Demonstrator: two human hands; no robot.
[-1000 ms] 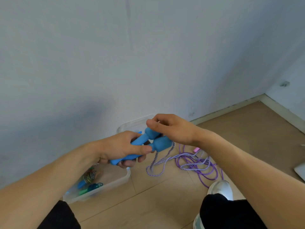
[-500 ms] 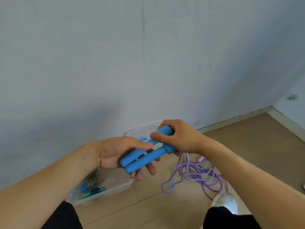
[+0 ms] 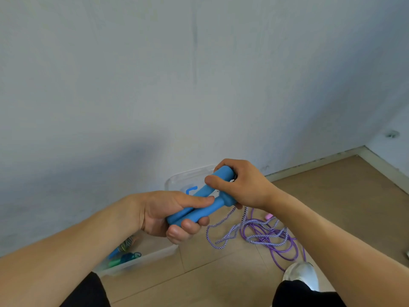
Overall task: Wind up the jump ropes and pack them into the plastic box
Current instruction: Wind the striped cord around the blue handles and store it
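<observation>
left hand (image 3: pixel 163 214) fingers clamp blue handles (image 3: pixel 199 207) | right hand (image 3: pixel 241 187) fingers clamp upper ends

Rope (image 3: pixel 263 234) on floor (image 3: pixel 345 196), right of box (image 3: pixel 155 254)

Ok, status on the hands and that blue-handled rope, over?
Left hand and right hand both grip the two blue foam handles. White-purple braided rope hangs unwound onto the floor. Clear plastic box open; nothing blocking.
</observation>
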